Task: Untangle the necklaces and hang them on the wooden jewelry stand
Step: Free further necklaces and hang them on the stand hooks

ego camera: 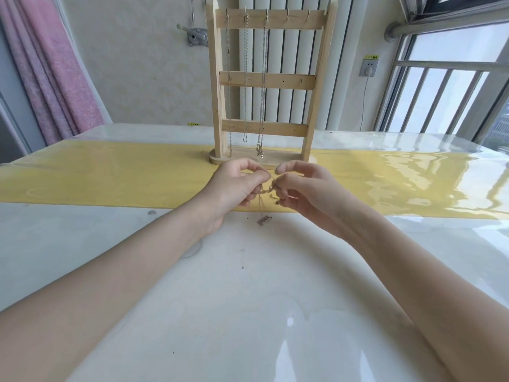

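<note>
A thin gold necklace [265, 192] is bunched between my two hands just above the table, in front of the wooden jewelry stand [311, 86]. My left hand [234, 186] pinches the chain from the left, and my right hand [303, 188] pinches it from the right. A loop of the chain hangs down to a small pendant [264, 219] near the tabletop. Three chains [246, 78] hang from hooks on the left part of the stand's top bar. The two hooks on the right of that bar are bare.
The stand rests on a yellow runner [110, 175] across a glossy white table [248, 312]. Behind it are a radiator, a wall socket [368, 68] with a cord, a pink curtain [46, 73] at left and a barred window [440, 95] at right.
</note>
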Tool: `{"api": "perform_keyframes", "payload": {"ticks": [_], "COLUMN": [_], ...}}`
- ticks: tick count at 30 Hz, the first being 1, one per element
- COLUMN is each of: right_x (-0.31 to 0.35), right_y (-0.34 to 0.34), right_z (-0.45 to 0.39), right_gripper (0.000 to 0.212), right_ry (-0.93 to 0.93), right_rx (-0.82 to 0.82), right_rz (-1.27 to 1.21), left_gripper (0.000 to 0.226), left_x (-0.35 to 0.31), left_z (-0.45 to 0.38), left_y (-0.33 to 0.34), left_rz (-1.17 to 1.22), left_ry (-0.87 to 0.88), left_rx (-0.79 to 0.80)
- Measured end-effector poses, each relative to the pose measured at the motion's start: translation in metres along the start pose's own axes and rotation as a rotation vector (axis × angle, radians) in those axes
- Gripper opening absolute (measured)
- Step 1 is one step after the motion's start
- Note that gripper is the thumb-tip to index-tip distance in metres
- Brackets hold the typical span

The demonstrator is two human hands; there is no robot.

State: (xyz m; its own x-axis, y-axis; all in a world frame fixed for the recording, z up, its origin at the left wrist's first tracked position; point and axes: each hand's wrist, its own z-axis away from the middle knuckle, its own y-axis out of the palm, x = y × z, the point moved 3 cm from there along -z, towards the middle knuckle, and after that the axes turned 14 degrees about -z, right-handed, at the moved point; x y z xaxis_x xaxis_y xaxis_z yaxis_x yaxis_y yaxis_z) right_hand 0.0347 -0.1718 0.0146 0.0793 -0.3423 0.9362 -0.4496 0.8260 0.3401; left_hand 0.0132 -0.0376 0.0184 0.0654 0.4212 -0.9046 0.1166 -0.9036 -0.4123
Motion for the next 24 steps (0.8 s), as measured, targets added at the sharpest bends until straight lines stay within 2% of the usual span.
{"api": "perform_keyframes", "payload": {"ticks": [3, 4, 6, 8, 10, 13, 15, 20, 24], "right_x": [-0.003, -0.005, -0.005, -0.003, 0.000, 0.004, 0.005, 0.006, 0.006], "right_y": [0.006, 0.008, 0.008, -0.001, -0.009, -0.010, -0.008, -0.005, -0.002], "right_z": [0.000, -0.001, -0.002, -0.003, -0.002, -0.001, 0.000, 0.001, 0.001], "right_gripper": [0.016, 0.014, 0.012, 0.011, 0.014, 0.014, 0.013, 0.013, 0.013], "right_ry": [-0.131, -0.196, -0.272, -0.271, -0.193, -0.043, 0.026, 0.038, 0.024], "right_rx": [-0.016, -0.025, -0.087, -0.190, -0.224, -0.141, -0.096, -0.077, -0.057], "right_rz": [0.706, 0.874, 0.963, 0.852, 0.551, -0.032, -0.223, -0.325, -0.298], "left_gripper": [0.017, 0.017, 0.015, 0.013, 0.013, 0.009, 0.004, 0.004, 0.010], "left_x": [0.001, 0.000, -0.003, -0.006, -0.005, 0.003, 0.009, 0.011, 0.009], "left_z": [0.000, 0.000, 0.001, 0.000, -0.003, -0.006, -0.007, -0.007, -0.006], "left_y": [-0.002, -0.002, -0.001, -0.003, -0.006, -0.009, -0.008, -0.005, -0.004], "left_rz": [-0.035, -0.035, -0.012, 0.033, 0.095, 0.179, 0.192, 0.282, 0.443], "left_ry": [0.052, 0.069, 0.097, 0.099, 0.059, -0.040, -0.079, -0.129, -0.194], "left_rx": [-0.069, -0.076, -0.098, -0.144, -0.189, -0.186, -0.157, -0.089, -0.035]}}
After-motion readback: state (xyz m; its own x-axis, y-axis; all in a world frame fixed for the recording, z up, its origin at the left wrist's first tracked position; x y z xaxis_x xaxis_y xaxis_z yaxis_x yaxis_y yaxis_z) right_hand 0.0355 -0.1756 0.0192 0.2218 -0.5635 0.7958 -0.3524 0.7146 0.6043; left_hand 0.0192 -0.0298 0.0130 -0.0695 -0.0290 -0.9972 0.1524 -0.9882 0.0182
